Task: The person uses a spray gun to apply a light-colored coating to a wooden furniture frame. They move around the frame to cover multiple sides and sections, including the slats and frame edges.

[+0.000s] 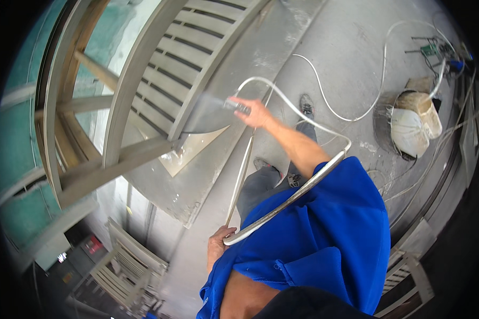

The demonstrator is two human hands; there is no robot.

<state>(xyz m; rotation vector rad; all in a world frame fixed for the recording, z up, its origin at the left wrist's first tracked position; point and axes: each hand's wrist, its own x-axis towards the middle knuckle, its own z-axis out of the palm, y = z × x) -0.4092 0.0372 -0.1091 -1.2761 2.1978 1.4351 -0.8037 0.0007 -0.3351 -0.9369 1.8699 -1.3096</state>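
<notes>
My right hand (256, 115) reaches out with its fingers closed round a small metallic spray gun (235, 106). A pale, blurred mist leaves the gun's tip toward a grey slatted bench (170, 80), which stands tilted at the upper left. From the gun a whitish hose (298, 118) loops out to the right, then runs back across my blue top. Low by my body, my left hand (218, 245) is closed on a bend of the hose; its fingers are partly hidden. The hose continues from there upward past my legs.
Under the bench lies a grey stained board (197, 183) with a pale triangular patch. At right stands a spattered bucket (408, 133) beside a green and blue machine (436, 50), with hoses on the floor. More slatted furniture (123, 276) stands at lower left.
</notes>
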